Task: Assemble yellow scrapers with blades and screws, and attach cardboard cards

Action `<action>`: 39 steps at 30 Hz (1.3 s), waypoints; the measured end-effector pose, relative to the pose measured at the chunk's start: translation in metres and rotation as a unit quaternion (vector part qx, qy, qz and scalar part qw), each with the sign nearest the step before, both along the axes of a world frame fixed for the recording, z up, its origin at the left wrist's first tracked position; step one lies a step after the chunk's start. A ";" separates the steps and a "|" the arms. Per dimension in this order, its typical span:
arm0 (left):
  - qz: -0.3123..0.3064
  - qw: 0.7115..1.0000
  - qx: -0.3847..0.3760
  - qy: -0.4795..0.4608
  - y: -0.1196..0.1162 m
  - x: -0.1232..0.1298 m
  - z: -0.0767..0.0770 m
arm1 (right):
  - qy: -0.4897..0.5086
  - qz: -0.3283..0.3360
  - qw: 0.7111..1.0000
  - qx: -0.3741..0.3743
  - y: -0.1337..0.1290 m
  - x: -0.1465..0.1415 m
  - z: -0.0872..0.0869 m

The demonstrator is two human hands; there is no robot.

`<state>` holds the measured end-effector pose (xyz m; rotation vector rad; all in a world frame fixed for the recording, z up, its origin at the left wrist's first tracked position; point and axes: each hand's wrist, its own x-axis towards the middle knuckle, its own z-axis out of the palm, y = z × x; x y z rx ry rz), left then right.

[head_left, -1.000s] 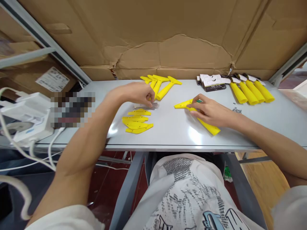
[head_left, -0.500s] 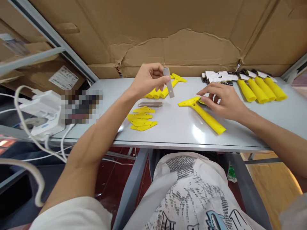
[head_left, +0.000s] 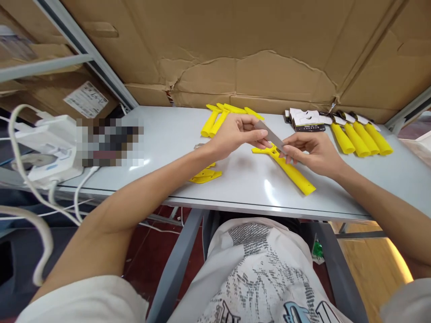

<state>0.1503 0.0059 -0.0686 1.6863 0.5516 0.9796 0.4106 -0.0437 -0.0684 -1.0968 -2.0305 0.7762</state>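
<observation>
Between my two hands is a flat grey metal blade, slanting down to the right above the table. My left hand pinches its upper left end between thumb and fingers. At the lower right end, my right hand is closed on it as well. Beneath them a yellow scraper handle lies on the table, its wide head pointing left and partly covered by my hands. Yellow blade covers lie in a small pile by my left forearm, which hides part of them.
Several yellow scraper handles lie at the back. To the right rest several yellow scrapers with black heads, beside a stack of printed cards. A white power strip with cables stands at the left. Cardboard walls the back.
My left hand has brought the blade rightward and down over the handle. My right hand has left the scraper head and now grips the blade's other end.
</observation>
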 end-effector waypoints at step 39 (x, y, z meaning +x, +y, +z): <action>0.163 0.677 0.617 0.366 0.006 -0.004 -0.019 | -0.234 -0.040 0.853 0.464 0.007 0.009 -0.021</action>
